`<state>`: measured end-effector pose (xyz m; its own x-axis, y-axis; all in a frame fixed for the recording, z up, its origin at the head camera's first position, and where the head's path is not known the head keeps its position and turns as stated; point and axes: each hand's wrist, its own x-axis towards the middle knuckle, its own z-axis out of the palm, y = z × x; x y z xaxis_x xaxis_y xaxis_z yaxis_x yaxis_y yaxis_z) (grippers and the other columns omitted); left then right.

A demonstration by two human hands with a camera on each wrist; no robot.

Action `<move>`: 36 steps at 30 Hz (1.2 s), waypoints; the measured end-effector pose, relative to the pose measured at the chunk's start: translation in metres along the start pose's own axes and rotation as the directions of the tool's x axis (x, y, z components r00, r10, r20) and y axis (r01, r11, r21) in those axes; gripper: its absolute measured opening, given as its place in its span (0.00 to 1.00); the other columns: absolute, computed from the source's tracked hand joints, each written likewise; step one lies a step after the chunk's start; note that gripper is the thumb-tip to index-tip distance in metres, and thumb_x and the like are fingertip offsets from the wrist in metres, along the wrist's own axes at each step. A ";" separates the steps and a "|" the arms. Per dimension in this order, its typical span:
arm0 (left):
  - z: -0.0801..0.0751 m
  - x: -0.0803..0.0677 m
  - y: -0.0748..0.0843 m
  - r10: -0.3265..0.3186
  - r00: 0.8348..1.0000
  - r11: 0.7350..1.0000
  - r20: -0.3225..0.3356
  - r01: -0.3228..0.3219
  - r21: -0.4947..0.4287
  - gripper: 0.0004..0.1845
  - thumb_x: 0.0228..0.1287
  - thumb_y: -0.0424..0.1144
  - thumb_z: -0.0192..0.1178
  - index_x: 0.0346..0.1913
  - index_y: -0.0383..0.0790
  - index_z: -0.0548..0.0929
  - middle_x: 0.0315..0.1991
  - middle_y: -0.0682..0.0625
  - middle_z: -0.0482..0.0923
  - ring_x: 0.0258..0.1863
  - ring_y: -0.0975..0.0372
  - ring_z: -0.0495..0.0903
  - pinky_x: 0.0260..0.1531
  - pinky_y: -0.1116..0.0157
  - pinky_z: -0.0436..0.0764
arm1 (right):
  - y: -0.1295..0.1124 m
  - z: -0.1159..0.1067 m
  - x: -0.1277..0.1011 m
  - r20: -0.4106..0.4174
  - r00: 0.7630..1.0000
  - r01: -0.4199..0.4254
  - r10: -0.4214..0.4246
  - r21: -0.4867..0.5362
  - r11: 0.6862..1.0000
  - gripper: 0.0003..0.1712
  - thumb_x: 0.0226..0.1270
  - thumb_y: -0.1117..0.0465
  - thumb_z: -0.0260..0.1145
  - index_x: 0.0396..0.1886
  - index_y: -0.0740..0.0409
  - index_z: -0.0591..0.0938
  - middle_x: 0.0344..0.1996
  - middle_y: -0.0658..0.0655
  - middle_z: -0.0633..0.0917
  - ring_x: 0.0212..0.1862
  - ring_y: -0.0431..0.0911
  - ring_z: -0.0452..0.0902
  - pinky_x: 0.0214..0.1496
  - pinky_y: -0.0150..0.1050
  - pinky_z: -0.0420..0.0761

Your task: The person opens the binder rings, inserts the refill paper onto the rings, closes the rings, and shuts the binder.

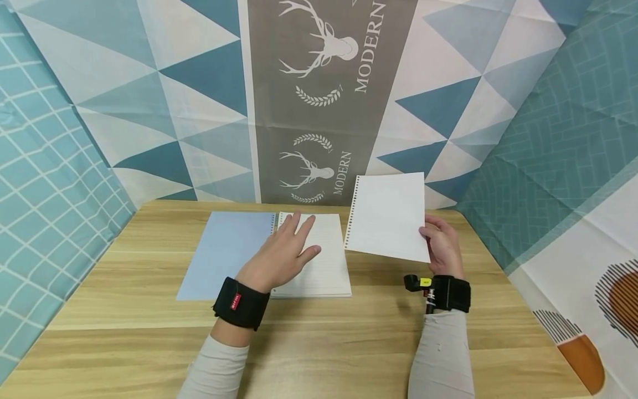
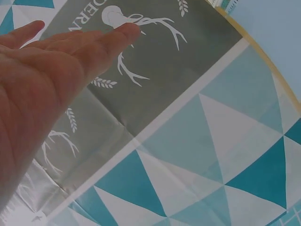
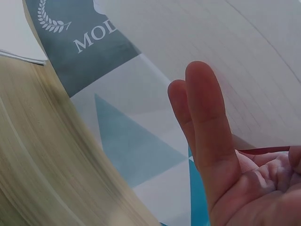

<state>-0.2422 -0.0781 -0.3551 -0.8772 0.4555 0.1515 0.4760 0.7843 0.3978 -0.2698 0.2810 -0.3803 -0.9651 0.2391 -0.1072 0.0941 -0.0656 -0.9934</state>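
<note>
A spiral notebook lies open on the table, its light blue cover point(image 1: 229, 249) to the left and its lined white pages point(image 1: 326, 260) to the right. Over the binding and the pages is my left hand point(image 1: 279, 255), fingers spread and straight; whether it touches the paper is hard to tell. My right hand point(image 1: 443, 244) pinches the right edge of a loose white sheet point(image 1: 389, 216) between thumb and fingers. Punched holes run down the sheet's left edge, and it is held up off the table. In the right wrist view two fingers point(image 3: 207, 108) lie against the sheet.
The wooden table point(image 1: 319, 343) extends around the notebook. Behind it hangs a patterned cloth point(image 1: 309, 122) with triangles and deer heads. More cloth covers the left side point(image 1: 45, 155) and the right side point(image 1: 563, 144). Black bands sit on both wrists.
</note>
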 end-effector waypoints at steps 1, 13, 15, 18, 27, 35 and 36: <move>-0.001 0.000 0.000 -0.005 1.000 1.000 -0.002 0.005 -0.003 0.38 0.79 0.56 0.50 0.81 0.42 0.54 0.82 0.32 0.46 0.81 0.41 0.49 0.74 0.38 0.61 | 0.000 0.001 0.000 0.004 1.000 -0.001 0.001 -0.002 1.000 0.27 0.79 0.65 0.51 0.75 0.61 0.62 0.46 0.46 0.79 0.43 0.36 0.81 0.43 0.31 0.84; -0.002 -0.001 -0.006 -0.032 0.999 0.999 -0.007 0.032 -0.015 0.38 0.79 0.56 0.49 0.81 0.41 0.54 0.82 0.33 0.45 0.82 0.41 0.48 0.75 0.40 0.59 | -0.002 0.014 0.002 -0.003 1.000 0.011 -0.011 -0.044 0.999 0.27 0.79 0.65 0.53 0.74 0.63 0.64 0.45 0.47 0.80 0.43 0.38 0.81 0.42 0.33 0.84; -0.003 -0.002 -0.007 -0.031 1.000 0.999 -0.006 0.031 -0.019 0.38 0.79 0.56 0.49 0.81 0.41 0.53 0.82 0.33 0.45 0.82 0.41 0.47 0.75 0.39 0.59 | -0.002 0.017 0.002 -0.003 1.000 0.009 -0.009 -0.047 0.999 0.27 0.79 0.65 0.53 0.74 0.63 0.64 0.45 0.48 0.80 0.43 0.39 0.81 0.42 0.33 0.84; -0.005 -0.002 -0.009 -0.030 1.000 0.999 -0.003 0.030 -0.024 0.38 0.79 0.56 0.49 0.81 0.40 0.53 0.82 0.33 0.44 0.82 0.41 0.46 0.75 0.39 0.60 | -0.002 0.022 0.002 0.000 1.000 0.016 -0.016 -0.055 0.998 0.26 0.78 0.66 0.53 0.73 0.63 0.65 0.47 0.50 0.79 0.45 0.40 0.80 0.43 0.33 0.84; -0.008 -0.003 -0.013 -0.051 0.999 0.997 0.001 0.051 -0.055 0.38 0.80 0.55 0.48 0.82 0.40 0.52 0.82 0.32 0.44 0.82 0.41 0.46 0.76 0.40 0.58 | -0.002 0.034 0.004 0.028 0.999 0.037 -0.035 -0.081 0.996 0.25 0.79 0.66 0.51 0.72 0.63 0.66 0.52 0.53 0.78 0.49 0.43 0.78 0.46 0.34 0.83; -0.010 -0.004 -0.019 -0.066 0.998 0.995 0.001 0.066 -0.078 0.37 0.80 0.54 0.48 0.81 0.39 0.52 0.82 0.33 0.43 0.82 0.42 0.47 0.75 0.40 0.59 | -0.003 0.042 0.003 0.053 0.998 0.036 -0.033 -0.065 0.997 0.26 0.79 0.67 0.50 0.73 0.63 0.63 0.55 0.55 0.78 0.50 0.43 0.78 0.46 0.33 0.83; -0.010 -0.004 -0.019 -0.069 0.998 0.994 0.001 0.069 -0.083 0.37 0.80 0.54 0.48 0.81 0.40 0.52 0.82 0.33 0.42 0.82 0.42 0.47 0.76 0.40 0.59 | -0.003 0.043 0.003 0.055 0.998 0.037 -0.033 -0.062 0.997 0.26 0.78 0.67 0.50 0.73 0.63 0.63 0.55 0.56 0.78 0.50 0.43 0.78 0.46 0.33 0.83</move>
<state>-0.2487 -0.0992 -0.3540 -0.9079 0.4008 0.1230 0.4079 0.7762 0.4807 -0.2832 0.2402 -0.3760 -0.9796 0.1875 -0.0716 0.0736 0.0036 -0.9973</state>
